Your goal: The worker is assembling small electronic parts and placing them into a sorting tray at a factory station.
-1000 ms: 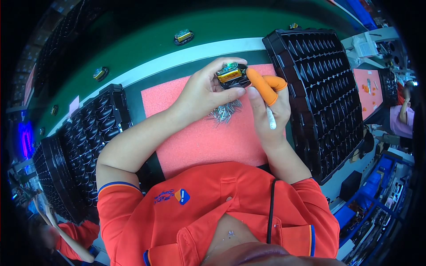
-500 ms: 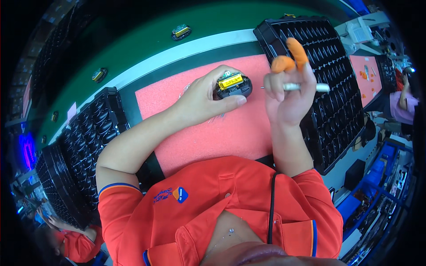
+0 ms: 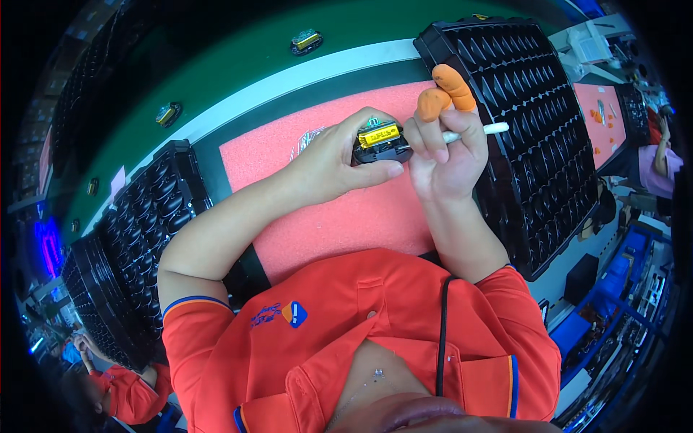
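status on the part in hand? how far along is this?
Done: can't tell; the slots of the black trays are too dark to read. In hand: left hand holds a small black part with a yellow block; right hand grips a white pen-like tool beside it. Left: similar parts wait on the green belt.

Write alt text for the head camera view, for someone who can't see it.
A person's left hand holds a small black part with a yellow label over a pink foam mat, while the right hand, wearing orange finger cots, grips a white pen-like tool. Black compartment trays flank the mat.
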A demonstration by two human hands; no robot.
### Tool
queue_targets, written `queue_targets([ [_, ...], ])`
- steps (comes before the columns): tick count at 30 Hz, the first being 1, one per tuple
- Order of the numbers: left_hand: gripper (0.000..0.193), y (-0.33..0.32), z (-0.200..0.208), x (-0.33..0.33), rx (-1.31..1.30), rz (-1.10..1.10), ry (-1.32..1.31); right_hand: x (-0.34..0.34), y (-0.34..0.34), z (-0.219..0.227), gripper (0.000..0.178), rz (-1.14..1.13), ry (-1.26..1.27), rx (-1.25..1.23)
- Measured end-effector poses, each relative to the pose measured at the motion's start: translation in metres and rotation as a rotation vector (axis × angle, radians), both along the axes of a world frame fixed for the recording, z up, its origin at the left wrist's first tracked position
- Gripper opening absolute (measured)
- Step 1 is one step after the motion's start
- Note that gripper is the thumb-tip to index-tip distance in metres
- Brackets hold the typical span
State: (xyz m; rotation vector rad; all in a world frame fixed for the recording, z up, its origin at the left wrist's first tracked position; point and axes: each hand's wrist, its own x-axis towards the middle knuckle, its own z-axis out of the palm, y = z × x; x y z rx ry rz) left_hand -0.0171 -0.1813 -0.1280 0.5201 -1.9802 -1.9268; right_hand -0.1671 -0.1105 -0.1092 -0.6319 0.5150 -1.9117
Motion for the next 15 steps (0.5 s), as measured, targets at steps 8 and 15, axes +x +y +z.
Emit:
queue_targets([
  [8, 0.050, 0.004, 0.007, 0.006, -0.066, -0.058, -0.025, 0.013, 0.010, 0.010, 0.047, -0.104, 0.078, 0.208],
  [15, 0.054, -0.068, 0.025, 0.004, -0.608, 0.301, -0.375, -0.044, 0.085, 0.047, 0.042, -0.338, 0.421, 0.483],
])
